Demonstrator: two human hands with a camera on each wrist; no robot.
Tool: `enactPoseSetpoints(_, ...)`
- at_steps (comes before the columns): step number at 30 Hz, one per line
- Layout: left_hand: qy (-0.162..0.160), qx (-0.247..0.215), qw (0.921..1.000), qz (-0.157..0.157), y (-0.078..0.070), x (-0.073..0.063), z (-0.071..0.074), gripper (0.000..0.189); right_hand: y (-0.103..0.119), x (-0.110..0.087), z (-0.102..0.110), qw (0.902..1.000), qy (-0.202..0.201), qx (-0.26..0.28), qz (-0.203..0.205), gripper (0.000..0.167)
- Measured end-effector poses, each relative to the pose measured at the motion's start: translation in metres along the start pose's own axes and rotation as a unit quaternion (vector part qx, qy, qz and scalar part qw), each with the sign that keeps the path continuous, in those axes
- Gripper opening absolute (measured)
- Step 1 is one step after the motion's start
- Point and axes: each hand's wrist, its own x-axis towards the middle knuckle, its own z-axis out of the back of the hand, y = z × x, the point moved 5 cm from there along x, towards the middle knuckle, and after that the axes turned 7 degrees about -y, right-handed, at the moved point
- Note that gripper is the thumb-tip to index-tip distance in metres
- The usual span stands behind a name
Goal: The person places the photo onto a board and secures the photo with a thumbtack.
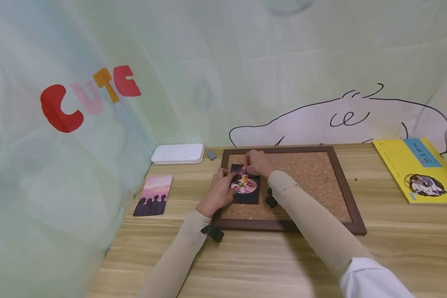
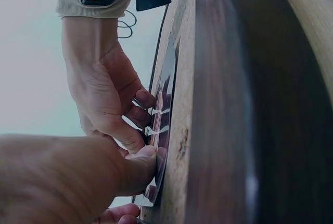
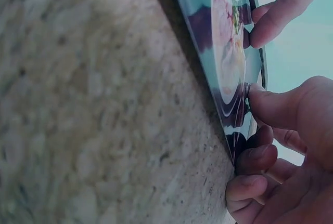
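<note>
A dark photo print of a food plate (image 1: 246, 194) lies on the left part of a framed cork board (image 1: 301, 182). My left hand (image 1: 220, 191) rests on its left side, thumb and fingertips pressing the print. At the print's top edge my right hand (image 1: 260, 164) pinches a small dark pin (image 3: 246, 104), mostly hidden by the fingers. The right wrist view shows the print's near edge slightly raised off the cork, with the right hand (image 3: 291, 146) below the left fingers (image 3: 283, 18). Both hands (image 2: 104, 89) appear close together in the left wrist view.
Left of the board lies a pink-sky photo print (image 1: 154, 194). Behind it are a white case (image 1: 177, 153) and a small grey block (image 1: 211, 155). A yellow book (image 1: 419, 171) lies at the right. A printed curtain (image 1: 223, 74) stands behind the table.
</note>
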Motion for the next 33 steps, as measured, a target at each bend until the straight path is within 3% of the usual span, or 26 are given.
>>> enactPoseSetpoints(21,0.003,-0.018,0.9998,0.001,0.004,0.004,0.007,0.056,-0.004,-0.009,-0.004,0.9983,-0.038,0.005,0.044,0.016)
enactPoseSetpoints(27,-0.008,-0.026,0.9995,-0.015,0.004,0.006,0.014,0.058,-0.011,-0.018,0.007,0.9945,-0.038,0.077,0.06,0.017)
enactPoseSetpoints(33,-0.027,-0.048,0.9985,0.003,0.012,0.003,0.024,0.066,-0.028,-0.034,0.028,0.9917,-0.048,0.113,0.041,0.019)
